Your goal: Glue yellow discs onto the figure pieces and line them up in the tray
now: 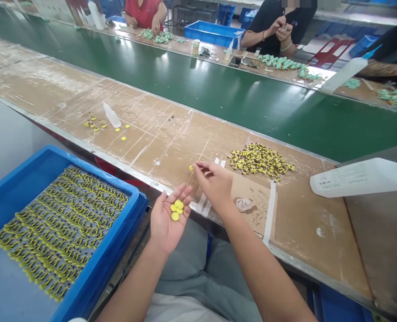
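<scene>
My left hand (pixel 169 220) lies palm up over the near edge of the workbench, holding several flat yellow discs (pixel 176 210) on its palm. My right hand (pixel 214 185) is just above the tan bench surface (pixel 171 143), and its finger and thumb pinch a small yellow disc (pixel 191 167). Beyond it lies a heap of small yellow-and-black pieces (pixel 260 162). Further left, a few loose yellow discs (pixel 109 127) are scattered near a clear plastic squeeze bottle (pixel 112 115).
A blue tray (pixel 64 197) at lower left holds rows of yellow-and-black pieces on a grey sheet. A large white bottle (pixel 361 177) lies at right. Beyond the bench runs a green conveyor belt (pixel 218 98), with co-workers handling green pieces across it.
</scene>
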`<state>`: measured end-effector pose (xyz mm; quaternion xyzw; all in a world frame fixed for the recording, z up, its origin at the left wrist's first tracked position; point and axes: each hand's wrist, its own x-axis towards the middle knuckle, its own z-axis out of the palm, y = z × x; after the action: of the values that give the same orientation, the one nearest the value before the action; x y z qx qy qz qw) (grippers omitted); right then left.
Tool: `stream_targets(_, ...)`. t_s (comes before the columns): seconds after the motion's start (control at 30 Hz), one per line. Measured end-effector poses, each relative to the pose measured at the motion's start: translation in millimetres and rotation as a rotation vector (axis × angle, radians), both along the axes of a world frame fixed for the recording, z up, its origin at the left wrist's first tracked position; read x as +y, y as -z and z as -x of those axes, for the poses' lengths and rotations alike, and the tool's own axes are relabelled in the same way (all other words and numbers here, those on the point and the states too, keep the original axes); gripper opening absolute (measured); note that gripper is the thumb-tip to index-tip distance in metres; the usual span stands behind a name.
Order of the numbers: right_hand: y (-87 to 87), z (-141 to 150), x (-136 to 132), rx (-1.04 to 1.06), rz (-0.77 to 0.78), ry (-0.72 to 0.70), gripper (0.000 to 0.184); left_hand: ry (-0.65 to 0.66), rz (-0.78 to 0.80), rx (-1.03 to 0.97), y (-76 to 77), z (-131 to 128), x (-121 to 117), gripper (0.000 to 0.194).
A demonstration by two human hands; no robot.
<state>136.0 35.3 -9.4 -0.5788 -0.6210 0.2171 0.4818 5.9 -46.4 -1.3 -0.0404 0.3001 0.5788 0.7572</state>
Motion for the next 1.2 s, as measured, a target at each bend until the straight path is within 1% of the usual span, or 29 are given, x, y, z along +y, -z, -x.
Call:
stream_targets(0.03, 3.1, 2, 15, -0.165, -0.012, -0.021, 0.02, -0.008, 0.006, -0.035, -0.3, 4, 0, 0.038)
stream_targets(0.1, 10.2, 7, 38, -0.409, 0.011, -0.042, 0.021, -0.029, 0.005, -0.065, 0.2, 10, 0, 0.037)
stream_targets(0.13, 13.6, 10, 47, -0.492, 0.027, -0.045, 0.022, -0.036, 0.005, -0.068, 0.9, 11, -1, 0.037)
stream_targets(0.2, 19.7, 13, 56, -0.584, 0.044, -0.046, 0.023, -0.044, 0.01, -0.047, 2.4, 13, -3, 0.037)
stream_targets(0.27, 24.6, 13, 58, -0.605, 0.044, -0.04, 0.025, -0.047, 0.009, 0.001, 3.5, 13, -3, 0.039)
stream_targets(0.37, 30.7, 12, 57, -0.58, 0.05, -0.019, 0.027, -0.043, -0.013, 0.071, 3.9, 12, -1, 0.041)
stream_targets(0.47, 34.5, 12, 58, -0.567, 0.069, -0.012, 0.028, -0.024, -0.037, 0.107, 2.7, 10, 0, 0.034)
stream_targets(0.57, 30.3, 14, 59, -0.543, 0.102, -0.03, 0.028, 0.001, -0.038, 0.156, 1.4, 9, 1, 0.031)
stream_targets(0.63, 19.8, 14, 54, -0.482, 0.105, -0.046, 0.029, 0.006, -0.012, 0.214, 1.6, 7, 1, 0.03)
stream_targets(0.7, 3.6, 12, 39, -0.421, 0.083, -0.045, 0.029, -0.005, 0.024, 0.293, 2.8, 7, 0, 0.028)
stream_targets(0.77, -14.3, 6, 14, -0.384, 0.062, -0.046, 0.029, -0.011, 0.047, 0.375, 5.0, 6, -1, 0.028)
stream_targets(0.8, -22.3, 2, -2, -0.355, 0.059, -0.075, 0.029, -0.001, 0.043, 0.408, 6.3, 5, -3, 0.027)
stream_targets(0.87, -33.3, -7, -37, -0.201, 0.113, -0.238, 0.026, 0.072, 0.001, 0.445, 9.0, 2, -7, 0.027)
stream_targets(0.9, -35.7, -13, -54, -0.159, 0.142, -0.255, 0.024, 0.128, -0.032, 0.454, 10.3, 0, -9, 0.026)
stream_targets(0.97, -35.0, -26, -83, -0.05, 0.214, -0.247, 0.022, 0.244, -0.091, 0.482, 12.5, -8, -15, 0.026)
stream_targets(1.03, -30.0, -40, -104, 0.094, 0.292, -0.206, 0.021, 0.347, -0.122, 0.52, 14.4, -17, -19, 0.026)
stream_targets(1.13, -22.4, -64, -124, 0.332, 0.427, -0.157, 0.025, 0.514, -0.157, 0.574, 16.4, -34, -26, 0.026)
stream_targets(1.2, -20.2, -79, -135, 0.469, 0.538, -0.144, 0.031, 0.635, -0.205, 0.659, 16.6, -45, -31, 0.028)
